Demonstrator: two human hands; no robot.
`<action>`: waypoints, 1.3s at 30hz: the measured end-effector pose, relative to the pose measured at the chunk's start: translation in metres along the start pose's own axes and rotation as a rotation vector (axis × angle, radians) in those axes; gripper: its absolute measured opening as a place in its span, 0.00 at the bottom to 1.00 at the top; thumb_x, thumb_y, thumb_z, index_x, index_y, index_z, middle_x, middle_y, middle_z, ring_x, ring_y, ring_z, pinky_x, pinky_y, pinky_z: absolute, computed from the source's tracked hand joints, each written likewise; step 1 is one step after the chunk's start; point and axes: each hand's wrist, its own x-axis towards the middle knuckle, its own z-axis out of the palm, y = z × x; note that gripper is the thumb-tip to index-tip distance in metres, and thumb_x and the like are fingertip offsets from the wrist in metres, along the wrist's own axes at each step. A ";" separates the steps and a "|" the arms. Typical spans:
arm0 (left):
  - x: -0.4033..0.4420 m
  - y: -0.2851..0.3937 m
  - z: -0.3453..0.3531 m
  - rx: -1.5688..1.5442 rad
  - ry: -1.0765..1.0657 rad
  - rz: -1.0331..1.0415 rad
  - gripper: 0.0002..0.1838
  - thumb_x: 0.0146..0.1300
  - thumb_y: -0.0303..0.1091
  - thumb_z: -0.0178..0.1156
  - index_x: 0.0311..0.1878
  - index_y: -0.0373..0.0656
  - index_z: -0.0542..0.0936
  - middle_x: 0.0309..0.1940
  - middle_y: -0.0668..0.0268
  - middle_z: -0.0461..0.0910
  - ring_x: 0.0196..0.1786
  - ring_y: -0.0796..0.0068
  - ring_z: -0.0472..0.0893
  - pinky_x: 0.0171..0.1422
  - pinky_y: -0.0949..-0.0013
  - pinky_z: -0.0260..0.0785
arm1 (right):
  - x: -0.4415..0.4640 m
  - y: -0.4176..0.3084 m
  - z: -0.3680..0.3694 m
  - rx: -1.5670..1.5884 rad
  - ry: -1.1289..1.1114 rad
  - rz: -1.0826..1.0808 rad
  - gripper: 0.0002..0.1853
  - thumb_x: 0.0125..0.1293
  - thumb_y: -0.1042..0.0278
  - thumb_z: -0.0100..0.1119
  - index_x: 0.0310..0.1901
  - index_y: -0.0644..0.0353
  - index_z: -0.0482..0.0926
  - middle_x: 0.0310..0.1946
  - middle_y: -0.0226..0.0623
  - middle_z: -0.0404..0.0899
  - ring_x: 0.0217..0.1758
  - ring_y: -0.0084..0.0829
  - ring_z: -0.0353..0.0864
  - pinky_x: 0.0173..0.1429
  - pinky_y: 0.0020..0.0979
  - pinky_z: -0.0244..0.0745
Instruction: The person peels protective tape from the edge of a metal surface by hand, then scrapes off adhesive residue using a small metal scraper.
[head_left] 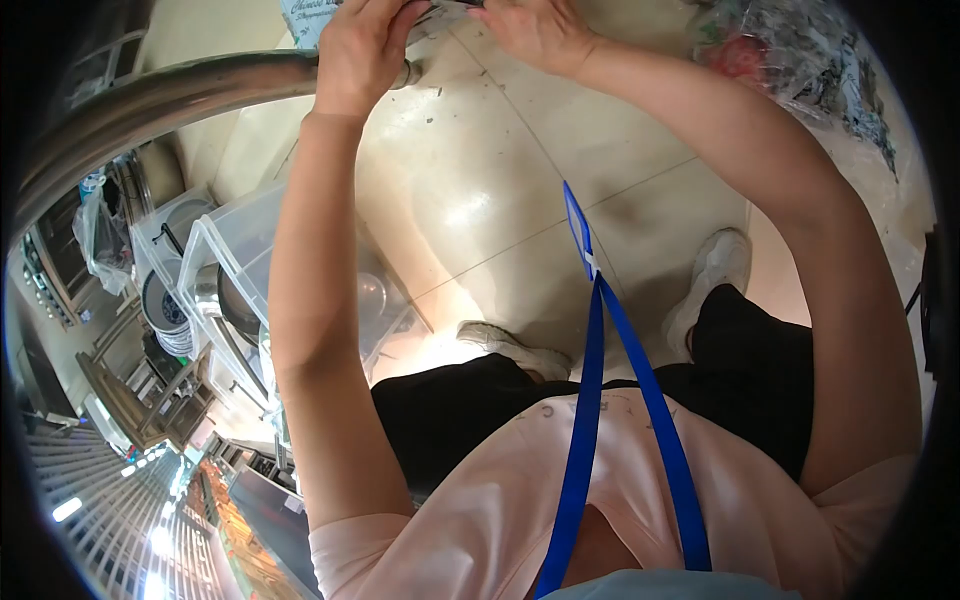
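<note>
My left hand (362,45) is at the top edge of the view, next to the end of a metal pipe. Its thumb and fingers are closed, with the tips partly cut off by the frame. To its right is my right hand (538,32), its fingers also closed in a pinch. Between the two hands a greyish, see-through scrap (440,18) and something dark show at the frame's edge; I cannot make out what they are. Behind the left hand stands a pale blue printed package (305,22).
A thick metal pipe (200,85) curves across the upper left. Clear plastic bins (235,240) and stacked bowls (165,305) stand at left. Crumpled clear plastic wrap (800,50) lies upper right. A blue lanyard (585,440) hangs over the tiled floor (470,200), near my shoes (715,275).
</note>
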 end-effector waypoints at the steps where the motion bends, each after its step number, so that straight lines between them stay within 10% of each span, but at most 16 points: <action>1: 0.001 -0.005 -0.002 -0.011 -0.038 0.000 0.04 0.51 0.23 0.56 0.28 0.37 0.71 0.25 0.56 0.71 0.30 0.54 0.72 0.33 0.62 0.64 | 0.000 -0.001 0.005 0.004 0.016 -0.002 0.14 0.57 0.60 0.50 0.21 0.61 0.71 0.15 0.46 0.74 0.20 0.44 0.76 0.25 0.41 0.71; 20: -0.021 -0.020 -0.009 0.104 -0.216 -0.050 0.08 0.50 0.24 0.57 0.34 0.37 0.71 0.33 0.53 0.71 0.39 0.54 0.71 0.40 0.61 0.64 | -0.003 -0.018 0.028 -0.013 -0.078 0.029 0.10 0.57 0.63 0.49 0.26 0.61 0.72 0.20 0.44 0.75 0.22 0.44 0.77 0.26 0.42 0.72; 29: -0.049 -0.011 0.007 0.413 0.156 0.058 0.06 0.44 0.28 0.62 0.24 0.44 0.73 0.29 0.67 0.72 0.30 0.65 0.71 0.32 0.66 0.66 | 0.002 -0.011 0.001 -0.098 -0.363 -0.008 0.10 0.57 0.61 0.47 0.30 0.58 0.74 0.28 0.43 0.76 0.31 0.42 0.78 0.34 0.41 0.73; 39: -0.054 0.005 0.009 0.124 0.365 0.011 0.09 0.44 0.30 0.66 0.30 0.42 0.77 0.31 0.64 0.74 0.33 0.64 0.73 0.35 0.67 0.67 | 0.004 -0.027 -0.055 0.050 0.015 -0.451 0.09 0.48 0.70 0.55 0.33 0.58 0.76 0.25 0.32 0.71 0.30 0.31 0.72 0.33 0.29 0.70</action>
